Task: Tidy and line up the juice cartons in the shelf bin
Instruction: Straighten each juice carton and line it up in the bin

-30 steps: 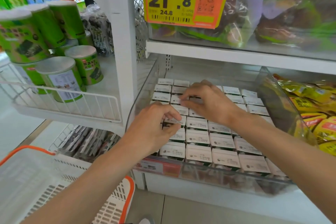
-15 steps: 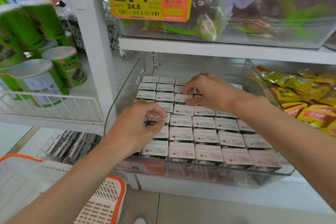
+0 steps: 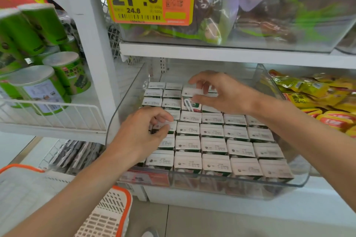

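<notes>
Juice carton (image 3: 190, 104) raised above neighbours (image 3: 212, 131), pinched in right grip (image 3: 225, 92).

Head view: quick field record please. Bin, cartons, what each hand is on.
bin: clear shelf bin
cartons: juice cartons packed in rows, tops mostly level
right hand: right hand pinches raised carton near the back, straw side showing
left hand: left hand fingers curled on left-column carton
neighbours: yellow packets to the right, green cans to the left
</notes>
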The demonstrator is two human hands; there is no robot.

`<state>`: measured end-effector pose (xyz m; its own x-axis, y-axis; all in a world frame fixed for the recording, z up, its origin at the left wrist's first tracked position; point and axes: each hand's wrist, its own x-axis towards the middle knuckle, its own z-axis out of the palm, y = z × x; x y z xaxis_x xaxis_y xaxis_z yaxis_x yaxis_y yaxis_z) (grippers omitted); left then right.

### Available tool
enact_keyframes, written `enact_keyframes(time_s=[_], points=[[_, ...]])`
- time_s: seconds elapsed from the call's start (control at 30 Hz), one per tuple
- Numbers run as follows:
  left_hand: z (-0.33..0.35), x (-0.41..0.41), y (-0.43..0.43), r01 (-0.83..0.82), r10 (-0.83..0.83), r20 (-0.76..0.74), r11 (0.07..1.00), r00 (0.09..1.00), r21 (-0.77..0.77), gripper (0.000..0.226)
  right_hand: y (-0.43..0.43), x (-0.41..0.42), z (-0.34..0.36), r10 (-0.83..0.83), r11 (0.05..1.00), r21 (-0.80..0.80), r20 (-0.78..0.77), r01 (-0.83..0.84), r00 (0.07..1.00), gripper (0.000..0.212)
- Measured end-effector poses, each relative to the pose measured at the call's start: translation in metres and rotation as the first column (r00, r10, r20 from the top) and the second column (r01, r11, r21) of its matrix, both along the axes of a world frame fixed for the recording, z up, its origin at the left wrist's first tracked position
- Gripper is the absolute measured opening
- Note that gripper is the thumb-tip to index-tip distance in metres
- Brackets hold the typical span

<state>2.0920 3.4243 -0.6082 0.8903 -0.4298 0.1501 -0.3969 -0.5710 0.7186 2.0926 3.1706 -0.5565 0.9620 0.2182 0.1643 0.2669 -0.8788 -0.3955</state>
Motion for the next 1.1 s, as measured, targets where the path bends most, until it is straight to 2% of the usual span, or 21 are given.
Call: enact_keyframes(time_s=[0.1, 0.17, 0.23, 0.3, 0.43, 0.5, 0.57, 0.7, 0.83, 1.1], points=[[0.0, 0.0, -0.004, -0.016, 0.017, 0.009, 0.998, 1.0, -0.054, 0.031, 0.001, -0.029, -0.001, 0.01, 1.0, 0.018, 0.197, -0.014, 0.98, 0.044], [0.002, 0.0, -0.008, -0.004, 0.006, 0.02, 0.996, 1.0, -0.089, 0.044, 0.003, -0.051, -0.004, 0.012, 0.999, 0.04, 0.326, -0.027, 0.945, 0.042], [0.008, -0.004, -0.015, 0.072, -0.068, 0.031, 0.99, 0.997, -0.12, 0.06, 0.004, -0.071, -0.007, 0.014, 0.998, 0.055, 0.427, -0.041, 0.904, 0.041], [0.015, -0.011, -0.022, 0.172, -0.168, 0.038, 0.974, 0.985, -0.149, 0.065, 0.007, -0.085, -0.01, 0.0, 0.992, 0.113, 0.474, -0.061, 0.88, 0.039], [0.021, -0.018, -0.035, 0.247, -0.246, 0.033, 0.939, 0.969, -0.24, 0.042, 0.012, -0.101, -0.016, -0.129, 0.928, 0.37, 0.388, -0.026, 0.913, 0.038], [0.021, -0.02, -0.04, 0.224, -0.252, -0.039, 0.913, 0.967, -0.342, 0.036, 0.012, -0.105, -0.017, -0.223, 0.821, 0.571, 0.281, 0.024, 0.933, 0.043], [0.02, -0.021, -0.044, 0.194, -0.258, -0.103, 0.889, 0.961, -0.415, 0.033, 0.011, -0.108, -0.019, -0.276, 0.721, 0.687, 0.161, 0.093, 0.948, 0.047], [0.018, -0.023, -0.048, 0.18, -0.282, -0.169, 0.874, 0.945, -0.451, 0.036, 0.008, -0.115, -0.03, -0.277, 0.637, 0.75, 0.008, 0.178, 0.961, 0.038], [0.014, -0.025, -0.05, 0.168, -0.322, -0.246, 0.853, 0.914, -0.494, 0.043, 0.003, -0.117, -0.034, -0.275, 0.56, 0.805, -0.041, 0.194, 0.961, 0.032], [0.016, -0.028, -0.051, 0.173, -0.338, -0.286, 0.862, 0.897, -0.477, 0.037, -0.002, -0.118, -0.039, -0.296, 0.501, 0.829, -0.106, 0.249, 0.949, 0.022]])
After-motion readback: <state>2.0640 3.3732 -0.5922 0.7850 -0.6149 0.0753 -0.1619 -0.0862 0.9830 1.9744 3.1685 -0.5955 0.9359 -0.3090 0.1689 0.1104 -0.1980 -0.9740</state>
